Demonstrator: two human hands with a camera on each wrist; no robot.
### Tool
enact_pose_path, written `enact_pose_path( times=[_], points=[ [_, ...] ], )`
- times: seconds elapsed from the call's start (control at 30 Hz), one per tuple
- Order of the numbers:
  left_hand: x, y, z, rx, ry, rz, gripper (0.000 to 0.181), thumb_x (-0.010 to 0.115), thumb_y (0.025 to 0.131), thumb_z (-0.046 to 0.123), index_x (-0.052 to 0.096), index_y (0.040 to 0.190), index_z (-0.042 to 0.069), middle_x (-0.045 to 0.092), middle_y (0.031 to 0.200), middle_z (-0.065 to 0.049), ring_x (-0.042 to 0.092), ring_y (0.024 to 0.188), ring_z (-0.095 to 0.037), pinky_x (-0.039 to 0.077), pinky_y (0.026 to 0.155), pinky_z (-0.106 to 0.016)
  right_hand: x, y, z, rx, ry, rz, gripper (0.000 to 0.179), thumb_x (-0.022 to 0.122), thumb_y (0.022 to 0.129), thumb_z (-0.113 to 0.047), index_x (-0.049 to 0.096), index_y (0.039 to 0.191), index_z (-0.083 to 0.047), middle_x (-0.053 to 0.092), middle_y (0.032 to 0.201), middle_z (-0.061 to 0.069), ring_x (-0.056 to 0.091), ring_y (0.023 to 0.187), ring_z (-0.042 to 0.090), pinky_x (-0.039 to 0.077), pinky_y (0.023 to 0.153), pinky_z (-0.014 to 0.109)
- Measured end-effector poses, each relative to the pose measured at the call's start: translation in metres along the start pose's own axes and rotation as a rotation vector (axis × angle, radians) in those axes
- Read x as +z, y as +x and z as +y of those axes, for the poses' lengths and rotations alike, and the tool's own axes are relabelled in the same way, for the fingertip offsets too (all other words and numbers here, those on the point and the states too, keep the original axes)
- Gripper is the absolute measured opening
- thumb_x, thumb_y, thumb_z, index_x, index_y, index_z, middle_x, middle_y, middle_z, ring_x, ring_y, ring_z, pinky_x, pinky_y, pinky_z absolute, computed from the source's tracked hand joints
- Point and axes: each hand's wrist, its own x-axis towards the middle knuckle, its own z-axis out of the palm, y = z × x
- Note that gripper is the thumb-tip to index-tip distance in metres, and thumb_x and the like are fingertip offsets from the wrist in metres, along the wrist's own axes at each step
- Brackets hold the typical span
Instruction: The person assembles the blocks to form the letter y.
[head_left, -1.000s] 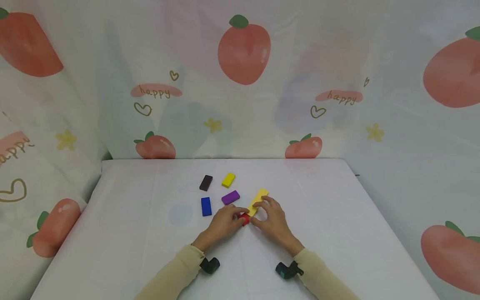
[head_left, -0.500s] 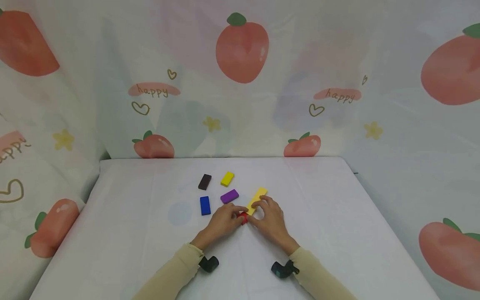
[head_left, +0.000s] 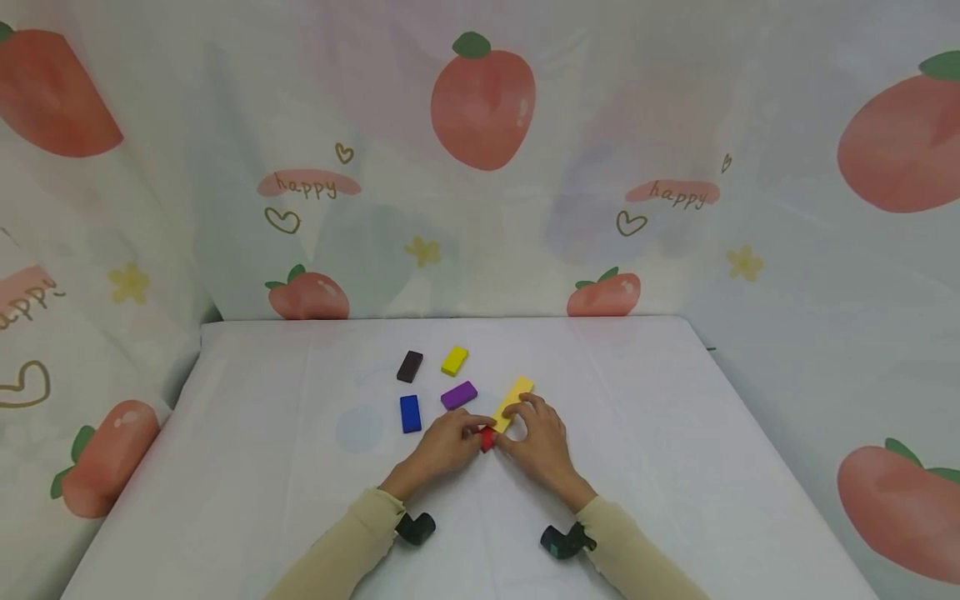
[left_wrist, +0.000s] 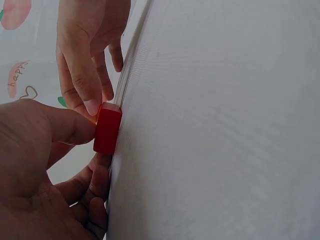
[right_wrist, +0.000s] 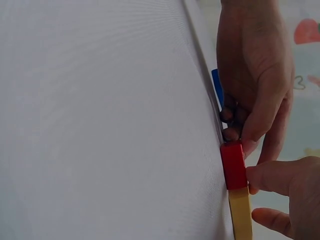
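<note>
In the head view a small red block [head_left: 487,440] lies at the near end of a long pale-yellow strip [head_left: 519,393], which could be one block or more. My left hand [head_left: 444,443] pinches the red block, thumb on its near side and a finger reaching along its far side. From the right, my right hand [head_left: 542,439] has curled fingertips on the pale-yellow strip and its thumb against the red block. In the right wrist view the red block [right_wrist: 233,166] and the yellow piece [right_wrist: 240,212] meet end to end.
Beyond my left hand lie a purple block [head_left: 459,395], a blue block [head_left: 410,413], a dark brown block [head_left: 409,367] and a bright yellow block [head_left: 454,361]. They rest on a white-covered table [head_left: 300,492] with a printed curtain [head_left: 510,242] behind it.
Both hands stay at the blocks with hardly any movement. Slightly more of the red block shows beside my left thumb. The head view has shifted a little.
</note>
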Motion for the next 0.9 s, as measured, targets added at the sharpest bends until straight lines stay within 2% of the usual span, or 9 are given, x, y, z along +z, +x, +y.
enact_pose_path(
  times=[0.47,0.9],
  points=[
    [-0.001,-0.001,-0.002,-0.002,-0.015,-0.003,0.031,0.061,0.092,0.012,0.07,0.122,0.017,0.064,0.094,-0.001,0.056,0.083,-0.012,0.047,0.072,-0.024,-0.001,0.0,-0.003,0.023,0.002,-0.006,0.036,0.078,0.079,-0.037,0.065,0.108,-0.018,0.048,0.142,0.012,0.043,0.133,0.041,0.029,0.108,0.063],
    [-0.01,-0.009,-0.009,-0.02,-0.047,0.094,0.021,0.06,0.097,0.019,0.07,0.115,0.016,0.067,0.098,0.004,0.058,0.087,-0.01,0.051,0.076,-0.023,0.001,0.0,-0.001,0.013,0.013,-0.005,0.039,0.08,0.078,-0.038,0.065,0.108,-0.018,0.048,0.142,0.012,0.043,0.132,0.04,0.029,0.108,0.063]
  ],
)
